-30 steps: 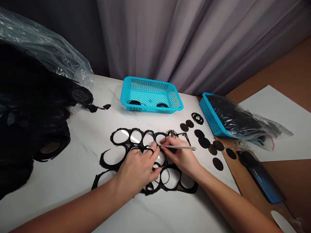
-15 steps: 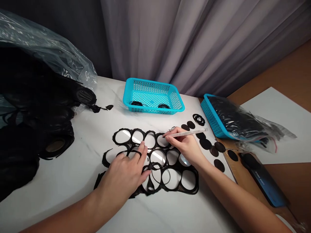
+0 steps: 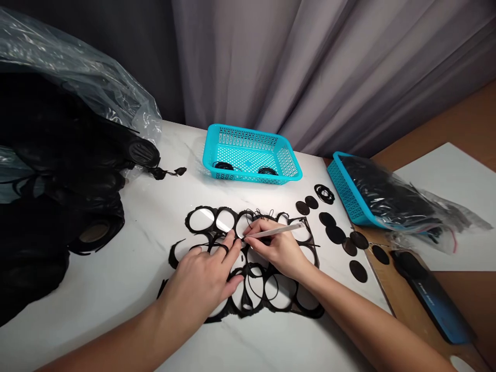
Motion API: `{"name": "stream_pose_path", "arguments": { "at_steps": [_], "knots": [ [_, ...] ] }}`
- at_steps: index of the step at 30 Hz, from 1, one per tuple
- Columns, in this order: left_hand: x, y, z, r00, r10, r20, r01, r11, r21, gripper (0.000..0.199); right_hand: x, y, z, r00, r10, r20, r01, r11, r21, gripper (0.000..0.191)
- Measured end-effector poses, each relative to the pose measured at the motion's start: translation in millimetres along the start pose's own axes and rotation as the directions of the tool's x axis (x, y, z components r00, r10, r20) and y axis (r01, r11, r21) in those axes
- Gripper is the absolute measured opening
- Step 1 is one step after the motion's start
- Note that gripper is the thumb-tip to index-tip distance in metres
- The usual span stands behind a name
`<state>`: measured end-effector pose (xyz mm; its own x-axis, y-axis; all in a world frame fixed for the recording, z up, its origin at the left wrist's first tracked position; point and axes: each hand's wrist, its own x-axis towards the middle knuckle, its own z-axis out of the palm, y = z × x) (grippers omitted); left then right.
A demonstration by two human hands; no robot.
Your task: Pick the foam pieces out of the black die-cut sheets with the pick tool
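Note:
A black sheet (image 3: 263, 298) full of large round cut-outs lies flat on the white table, with loose thin black rings on its lower part. My left hand (image 3: 201, 274) rests on the sheet's left side, fingers spread and pressing down, hiding some cut-outs. Between the fingertips of my right hand (image 3: 281, 250) is a slim pale pen-like tool (image 3: 282, 230). Its tip points left, at the edge of a cut-out in the upper row, close to my left fingertips. Whether it is a pen or a blade cannot be made out.
Black discs (image 3: 335, 235) and a bundle of black rings (image 3: 324, 194) lie to the right. A turquoise basket (image 3: 251, 178) holds ring bundles at the back. Another basket (image 3: 344, 191) carries a filled plastic bag (image 3: 391, 186). Black material (image 3: 89, 191) is heaped left. A blue-black device (image 3: 434, 299) lies right.
My right hand has moved left and slightly down with the tool, from one upper-row cut-out to its left neighbour. The left hand stays on the sheet. The view has shifted slightly.

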<state>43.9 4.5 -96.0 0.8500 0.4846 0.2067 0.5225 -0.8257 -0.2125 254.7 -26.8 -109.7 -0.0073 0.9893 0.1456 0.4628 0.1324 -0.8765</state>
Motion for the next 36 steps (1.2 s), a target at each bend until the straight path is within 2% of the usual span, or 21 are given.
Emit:
{"name": "stream_pose_path", "arguments": {
  "at_steps": [8, 11, 13, 15, 17, 19, 21, 22, 25, 28, 36],
  "knots": [
    [1.7, 2.3, 2.7, 1.0, -0.006, 0.0, 0.006, 1.0, -0.014, 0.049, -2.6, -2.2, 3.0, 1.0, -0.026, -0.009, 0.025, 0.999, -0.043, 0.012],
    [2.3, 2.1, 3.1, 1.0, -0.013, -0.006, 0.013, 0.999, -0.042, 0.048, -7.5, -0.9, 7.3, 0.997, -0.078, 0.009, 0.078, 0.984, -0.163, 0.008],
    [2.9, 1.9, 3.6, 1.0, -0.014, -0.017, 0.013, 0.998, -0.061, 0.047, -9.6, -0.2, 9.4, 0.98, -0.177, 0.091, 0.197, 0.921, -0.336, 0.008],
    [3.3, 1.9, 4.2, 0.999, -0.011, -0.035, 0.009, 0.997, -0.071, 0.045, -8.2, -0.5, 7.9, 0.936, -0.285, 0.205, 0.35, 0.796, -0.493, 0.015],
    [3.2, 2.0, 4.6, 0.999, -0.004, -0.053, 0.0, 0.997, -0.074, 0.044, -2.4, -1.6, 1.1, 0.91, -0.316, 0.268, 0.413, 0.727, -0.549, 0.017],
    [2.8, 2.0, 4.7, 0.998, -0.005, -0.064, 0.001, 0.998, -0.069, 0.045, 5.7, -3.2, -9.2, 0.947, -0.258, 0.192, 0.32, 0.815, -0.483, 0.013],
    [2.2, 1.6, 4.6, 0.998, -0.009, -0.065, 0.004, 0.998, -0.068, 0.046, 12.6, -5.1, -18.7, 0.99, -0.123, 0.065, 0.137, 0.948, -0.289, 0.009],
    [1.9, 1.3, 4.6, 0.998, -0.008, -0.065, 0.004, 0.998, -0.069, 0.047, 14.7, -6.1, -21.7, 0.999, -0.048, 0.02, 0.051, 0.984, -0.171, 0.009],
    [1.1, 0.4, 4.3, 0.998, -0.011, -0.058, 0.007, 0.997, -0.075, 0.047, 14.4, -8.5, -21.2, 0.996, 0.088, 0.033, -0.09, 0.994, 0.061, 0.011],
    [0.1, 0.5, 4.4, 0.999, -0.024, -0.046, 0.021, 0.997, -0.068, 0.046, 9.4, -8.6, -12.5, 0.992, 0.101, 0.076, -0.107, 0.991, 0.083, 0.01],
    [-0.5, 2.0, 3.5, 0.999, -0.035, -0.003, 0.035, 0.996, -0.086, 0.044, 5.4, -4.2, -4.2, 0.999, 0.024, 0.038, -0.026, 0.999, 0.035, 0.01]
  ]
}}
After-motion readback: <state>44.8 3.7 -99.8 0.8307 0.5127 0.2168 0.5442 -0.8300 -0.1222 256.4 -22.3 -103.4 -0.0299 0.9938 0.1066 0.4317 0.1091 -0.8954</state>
